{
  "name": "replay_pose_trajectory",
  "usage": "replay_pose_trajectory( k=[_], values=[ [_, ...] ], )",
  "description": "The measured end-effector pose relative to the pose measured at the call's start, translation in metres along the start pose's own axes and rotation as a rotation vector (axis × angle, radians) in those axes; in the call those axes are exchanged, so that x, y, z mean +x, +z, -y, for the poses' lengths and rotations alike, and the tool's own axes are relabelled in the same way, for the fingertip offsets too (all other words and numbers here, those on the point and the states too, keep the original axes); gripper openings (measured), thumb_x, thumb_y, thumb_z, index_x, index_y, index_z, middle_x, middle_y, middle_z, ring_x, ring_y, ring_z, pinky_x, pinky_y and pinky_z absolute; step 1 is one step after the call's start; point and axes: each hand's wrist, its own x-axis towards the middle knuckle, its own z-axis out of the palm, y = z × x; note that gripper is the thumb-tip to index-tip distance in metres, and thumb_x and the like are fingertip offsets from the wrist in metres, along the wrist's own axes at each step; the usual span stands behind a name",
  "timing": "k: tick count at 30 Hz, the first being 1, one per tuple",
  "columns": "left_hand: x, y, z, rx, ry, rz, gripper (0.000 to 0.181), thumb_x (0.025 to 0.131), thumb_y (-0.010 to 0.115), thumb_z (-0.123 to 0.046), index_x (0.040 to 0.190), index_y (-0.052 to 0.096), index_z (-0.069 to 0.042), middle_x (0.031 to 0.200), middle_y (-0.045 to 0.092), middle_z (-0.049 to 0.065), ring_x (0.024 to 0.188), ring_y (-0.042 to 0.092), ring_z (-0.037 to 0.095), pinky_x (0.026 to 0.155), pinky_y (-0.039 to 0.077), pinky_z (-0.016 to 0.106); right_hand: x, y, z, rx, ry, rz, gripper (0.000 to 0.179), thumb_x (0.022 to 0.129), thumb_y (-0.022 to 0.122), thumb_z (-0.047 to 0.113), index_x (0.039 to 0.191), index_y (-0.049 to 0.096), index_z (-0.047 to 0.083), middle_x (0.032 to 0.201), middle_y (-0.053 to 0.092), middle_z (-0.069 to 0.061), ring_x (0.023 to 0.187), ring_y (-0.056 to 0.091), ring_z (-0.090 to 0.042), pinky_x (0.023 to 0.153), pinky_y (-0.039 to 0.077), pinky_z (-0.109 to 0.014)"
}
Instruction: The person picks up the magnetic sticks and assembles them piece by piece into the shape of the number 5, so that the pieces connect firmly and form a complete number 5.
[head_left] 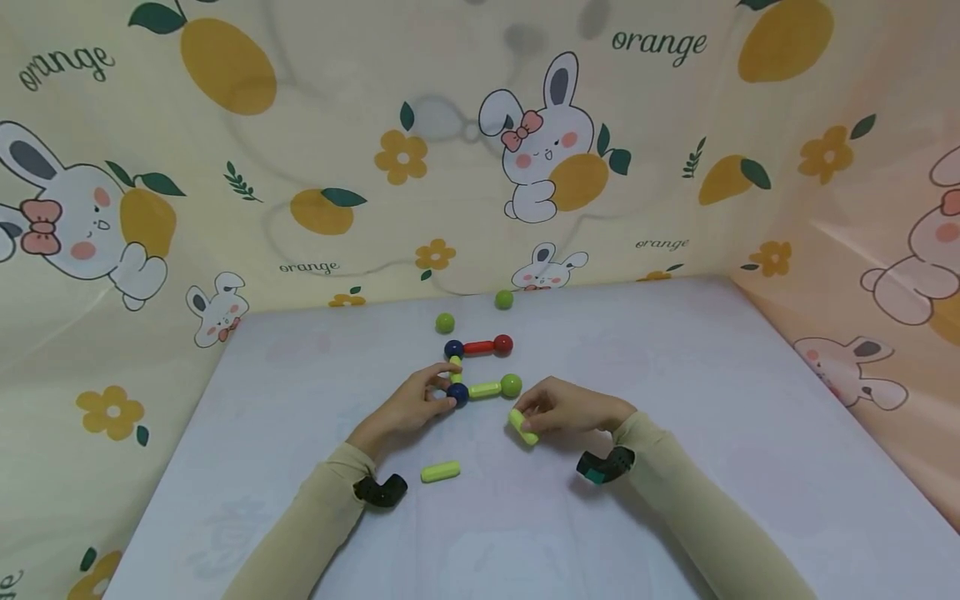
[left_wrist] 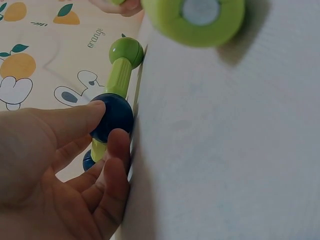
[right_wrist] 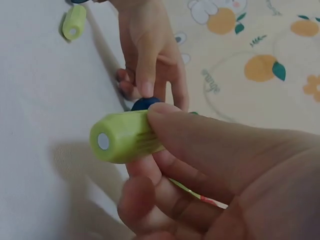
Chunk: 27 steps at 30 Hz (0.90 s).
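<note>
My left hand [head_left: 408,406] pinches a dark blue ball [head_left: 457,395] between thumb and fingers, low at the white tabletop. From that ball a light green magnetic rod [head_left: 484,390] runs right to a green ball [head_left: 512,385]. Another green rod [head_left: 455,367] leads back to a second blue ball [head_left: 453,349], which a red rod [head_left: 478,347] links to a red ball [head_left: 503,344]. My right hand [head_left: 562,406], just right of this build, grips a loose light green rod [right_wrist: 122,137] with thumb and fingers. Its pale round end faces out in the right wrist view.
One more light green rod [head_left: 440,472] lies on the table nearer me, between the forearms. Behind the build sit two loose green balls, one on the left [head_left: 445,322] and one by the back edge [head_left: 504,299]. A printed cloth [head_left: 450,200] hangs behind the table.
</note>
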Motion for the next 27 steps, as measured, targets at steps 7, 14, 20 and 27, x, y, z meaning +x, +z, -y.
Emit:
replay_pose_trajectory(
  k=[7, 14, 20, 27],
  values=[
    [0.001, 0.0, 0.001, 0.004, -0.004, 0.0, 0.052, 0.099, 0.065, -0.012, 0.147, 0.049, -0.018, 0.129, 0.062, 0.016, 0.069, 0.048, 0.015, 0.064, 0.041, 0.026, 0.003, -0.003, -0.008, 0.028, 0.058, -0.048, 0.025, 0.098, 0.065, 0.018, 0.115, 0.071, 0.0, 0.078, 0.059, 0.005, 0.07, 0.047, -0.007, 0.065, 0.039, -0.02],
    [0.0, 0.0, 0.0, -0.002, -0.02, -0.003, 0.051, 0.099, 0.065, -0.013, 0.147, 0.049, -0.02, 0.13, 0.062, 0.015, 0.071, 0.048, 0.015, 0.063, 0.04, 0.026, 0.005, -0.003, -0.01, 0.076, 0.132, -0.085, 0.024, 0.1, 0.063, 0.02, 0.115, 0.068, 0.002, 0.077, 0.056, 0.003, 0.068, 0.047, -0.011, 0.062, 0.039, -0.021],
    [0.0, 0.001, 0.001, -0.007, -0.021, -0.006, 0.051, 0.099, 0.065, -0.012, 0.147, 0.049, -0.02, 0.129, 0.062, 0.015, 0.069, 0.049, 0.014, 0.06, 0.04, 0.024, 0.008, 0.0, -0.013, 0.123, 0.178, -0.161, 0.023, 0.097, 0.068, 0.021, 0.11, 0.073, 0.004, 0.067, 0.054, 0.005, 0.058, 0.044, -0.01, 0.057, 0.036, -0.021],
    [-0.001, 0.002, 0.0, -0.007, -0.045, -0.011, 0.052, 0.099, 0.065, -0.013, 0.147, 0.048, -0.022, 0.129, 0.062, 0.013, 0.07, 0.05, 0.014, 0.061, 0.041, 0.024, 0.012, 0.004, -0.016, 0.144, 0.192, -0.223, 0.024, 0.097, 0.068, 0.023, 0.108, 0.076, 0.003, 0.057, 0.044, 0.006, 0.051, 0.038, -0.009, 0.051, 0.03, -0.021]
  ],
)
